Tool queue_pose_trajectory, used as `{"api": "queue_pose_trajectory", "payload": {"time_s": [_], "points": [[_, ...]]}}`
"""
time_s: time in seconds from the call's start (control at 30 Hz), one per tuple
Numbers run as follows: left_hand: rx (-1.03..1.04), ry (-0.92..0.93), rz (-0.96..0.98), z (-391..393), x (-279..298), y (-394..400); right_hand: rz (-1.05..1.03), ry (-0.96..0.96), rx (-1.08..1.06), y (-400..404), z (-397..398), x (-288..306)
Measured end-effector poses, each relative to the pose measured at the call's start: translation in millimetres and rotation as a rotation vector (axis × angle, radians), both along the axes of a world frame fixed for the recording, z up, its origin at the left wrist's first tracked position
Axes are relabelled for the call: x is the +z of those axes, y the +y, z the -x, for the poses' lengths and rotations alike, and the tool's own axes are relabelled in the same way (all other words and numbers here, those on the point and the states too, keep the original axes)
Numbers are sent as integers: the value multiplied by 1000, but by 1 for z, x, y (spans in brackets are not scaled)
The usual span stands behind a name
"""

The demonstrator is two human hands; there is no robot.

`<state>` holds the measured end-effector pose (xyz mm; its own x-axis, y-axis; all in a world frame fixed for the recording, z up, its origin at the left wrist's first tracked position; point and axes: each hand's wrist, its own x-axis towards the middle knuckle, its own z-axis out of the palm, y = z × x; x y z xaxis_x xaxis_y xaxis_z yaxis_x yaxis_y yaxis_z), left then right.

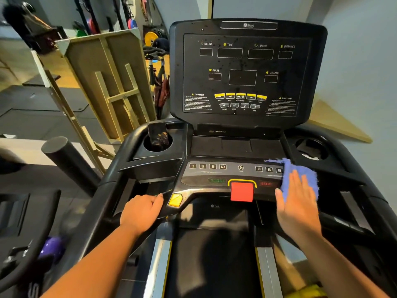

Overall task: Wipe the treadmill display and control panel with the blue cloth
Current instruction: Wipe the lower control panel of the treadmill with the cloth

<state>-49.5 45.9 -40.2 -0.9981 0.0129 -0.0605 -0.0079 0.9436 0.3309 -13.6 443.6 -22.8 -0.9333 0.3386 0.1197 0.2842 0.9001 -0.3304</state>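
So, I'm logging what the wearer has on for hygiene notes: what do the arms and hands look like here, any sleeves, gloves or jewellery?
Both forearms are bare, with no sleeves in view. The left hand and right hand wear no gloves, and no rings, watch or wristbands show.

Blue cloth (300, 179) at 3 o'clock on the black control panel (214, 175); red safety key (242, 192) framed yellow at centre; black display (247, 72), yellow buttons (240, 96) at 12.

1 head view, close, looking forward-down over treadmill console (247, 69).
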Motion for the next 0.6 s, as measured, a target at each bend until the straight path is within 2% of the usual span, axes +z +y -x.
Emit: {"api": "queue_pose_trajectory", "payload": {"time_s": [0.13,0.2,0.27,0.37,0.5,0.6], "points": [[15,-27,-5,1,-1,0,30,73,-177,-39,18,-1],[24,-36,-3,1,-3,0,71,46,-154,-72,29,5],[27,-34,-2,1,-3,0,49,37,13,-109,36,12],[29,-26,0,3,-6,-2,-41,-118,284,-163,41,19],[34,-39,-15,4,-7,-2,-118,-83,552,-208,36,20],[26,-88,-93,6,-4,-3,-115,-139,724,-216,27,18]]}}
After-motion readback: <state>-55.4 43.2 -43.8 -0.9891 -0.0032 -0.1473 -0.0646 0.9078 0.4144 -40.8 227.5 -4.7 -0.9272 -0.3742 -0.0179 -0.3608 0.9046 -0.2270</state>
